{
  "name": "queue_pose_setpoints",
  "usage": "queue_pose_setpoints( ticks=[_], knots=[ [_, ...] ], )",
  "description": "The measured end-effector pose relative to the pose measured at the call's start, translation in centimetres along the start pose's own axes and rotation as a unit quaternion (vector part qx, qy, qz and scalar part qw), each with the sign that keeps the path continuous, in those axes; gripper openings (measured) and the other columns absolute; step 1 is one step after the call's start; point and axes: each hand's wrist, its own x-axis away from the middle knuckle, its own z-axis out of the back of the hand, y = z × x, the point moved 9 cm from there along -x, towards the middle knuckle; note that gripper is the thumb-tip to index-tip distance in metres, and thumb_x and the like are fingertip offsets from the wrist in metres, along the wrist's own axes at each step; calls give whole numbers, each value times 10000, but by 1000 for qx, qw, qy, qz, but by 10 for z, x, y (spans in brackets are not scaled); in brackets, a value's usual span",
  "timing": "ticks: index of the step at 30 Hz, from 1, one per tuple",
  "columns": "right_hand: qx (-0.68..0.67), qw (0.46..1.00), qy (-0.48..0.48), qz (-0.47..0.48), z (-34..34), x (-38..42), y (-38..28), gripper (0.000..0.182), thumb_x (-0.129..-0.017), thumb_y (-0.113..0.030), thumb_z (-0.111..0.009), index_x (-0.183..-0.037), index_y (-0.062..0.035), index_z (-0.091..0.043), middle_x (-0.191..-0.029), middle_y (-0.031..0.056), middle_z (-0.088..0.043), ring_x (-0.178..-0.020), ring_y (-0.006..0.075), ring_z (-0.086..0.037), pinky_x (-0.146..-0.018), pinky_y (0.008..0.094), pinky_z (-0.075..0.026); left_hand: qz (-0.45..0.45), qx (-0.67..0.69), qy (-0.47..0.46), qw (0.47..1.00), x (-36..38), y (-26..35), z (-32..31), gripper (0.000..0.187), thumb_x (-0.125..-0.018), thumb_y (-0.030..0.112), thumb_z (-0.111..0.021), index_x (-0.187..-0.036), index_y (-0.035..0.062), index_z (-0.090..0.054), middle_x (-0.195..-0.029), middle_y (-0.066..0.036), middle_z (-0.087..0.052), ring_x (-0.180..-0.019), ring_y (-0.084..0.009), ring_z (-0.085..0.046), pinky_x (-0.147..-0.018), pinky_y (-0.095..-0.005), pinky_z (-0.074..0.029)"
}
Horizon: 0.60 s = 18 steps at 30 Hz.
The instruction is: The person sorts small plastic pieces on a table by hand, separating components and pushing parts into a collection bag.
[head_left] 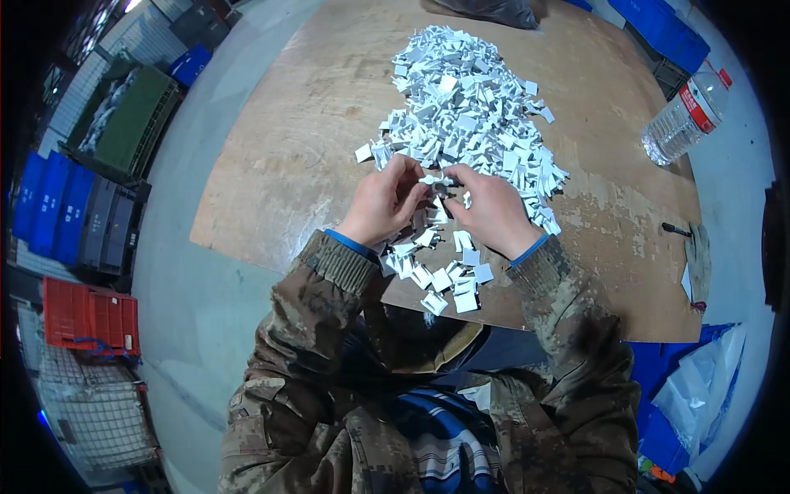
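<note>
My left hand [383, 202] and my right hand [492, 210] meet over the wooden table, fingers pinched from both sides on a small white plastic part [434, 179]. Just beyond them spreads a large heap of white plastic parts [469, 107], mostly flat square pieces with narrow tabs. Closer to my body, a smaller group of similar white parts [442, 280] lies near the table's front edge. My fingers hide some of the held part, so its full shape does not show.
On the wooden tabletop [280, 140], a clear plastic bottle [679, 119] with a red cap stands at the right. A black marker [676, 229] lies near the right edge. A dark bag [485, 10] rests at the back. Blue crates [66, 210] and a red crate [90, 317] stand left.
</note>
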Motion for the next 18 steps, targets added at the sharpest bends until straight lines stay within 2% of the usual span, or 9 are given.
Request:
queue_pose_setpoints(
  ticks=[2,7,11,12,16,18],
  knots=[
    [9,1000,0,3,-1,0,-1,290,-903,-178,-655,-1177,-102,-709,-847,158,-744,-734,378,-693,-650,484,-531,1,22,4,1000,2,-2,0,187,-928,41,-716,-1064,74,-591,-702,-26,-647,-578,-166,-599,-551,-300,-467],
    [102,991,-30,81,-16,1,-6,238,-905,-166,-662,-1125,-86,-704,-847,149,-745,-737,375,-693,-656,474,-536,9,33,-5,999,-2,-2,-3,163,-922,21,-707,-1049,63,-613,-708,-24,-644,-582,-146,-582,-551,-282,-462],
    [11,999,-3,32,-12,0,1,171,-918,-150,-650,-1063,-68,-688,-825,128,-737,-729,362,-689,-657,454,-539,13,-9,-59,998,0,4,-6,177,-965,-18,-675,-1122,35,-613,-816,-14,-655,-636,-94,-571,-583,-221,-458],
    [12,999,-2,32,-12,0,0,171,-918,-150,-650,-1063,-68,-688,-825,128,-737,-729,362,-689,-657,454,-539,12,-9,-59,998,0,4,-6,177,-965,-18,-675,-1122,35,-613,-816,-14,-655,-636,-94,-571,-583,-221,-458],
    [-139,988,71,-5,0,1,4,132,-929,-89,-641,-1046,-38,-674,-829,103,-728,-691,297,-675,-641,400,-536,1,28,-58,998,-1,4,-7,191,-952,-14,-684,-1134,31,-653,-847,-22,-664,-646,-92,-557,-592,-221,-459],
    [-184,980,78,-2,-3,0,5,124,-930,-76,-639,-1043,-33,-670,-841,97,-727,-692,278,-669,-640,386,-534,3,49,-43,998,-2,8,-8,198,-936,-13,-689,-1127,33,-663,-834,-28,-668,-637,-103,-565,-587,-235,-468]
  ],
)
